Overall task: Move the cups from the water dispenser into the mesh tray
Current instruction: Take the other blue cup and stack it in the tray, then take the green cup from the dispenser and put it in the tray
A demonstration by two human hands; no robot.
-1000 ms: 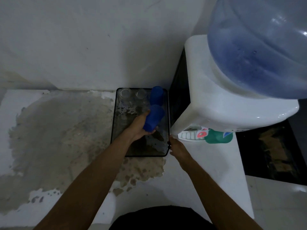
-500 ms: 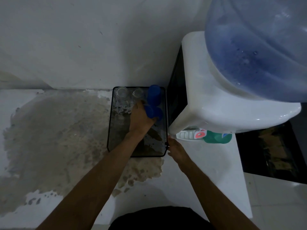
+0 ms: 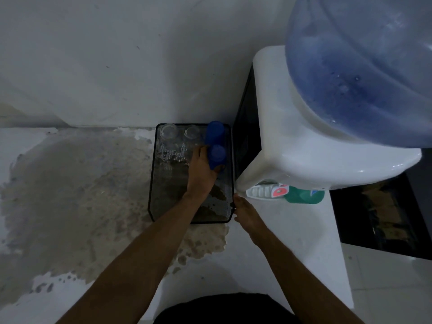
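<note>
A black mesh tray [image 3: 152, 183] lies on the white counter beside the water dispenser [image 3: 292, 141]. Along its far edge stand two clear glasses [image 3: 167, 132] [image 3: 191, 132] and a blue cup [image 3: 214, 132], all upside down. My left hand [image 3: 201, 169] is inside the tray, shut around a second blue cup [image 3: 217, 154] that stands upside down just in front of the first. My right hand [image 3: 244, 210] rests at the tray's near right corner, below the dispenser's taps, touching the rim. A green cup [image 3: 301, 197] sits under the dispenser's front.
A large blue water bottle [image 3: 362, 66] tops the dispenser at the right. The counter left of the tray carries a wide brownish stain [image 3: 74, 195]. A white wall rises behind. A dark opening [image 3: 378, 211] lies right of the counter.
My left hand carried the blue cup from mid-tray toward the far right corner and lowered it behind the other blue cup. My right hand stayed at the tray's corner.
</note>
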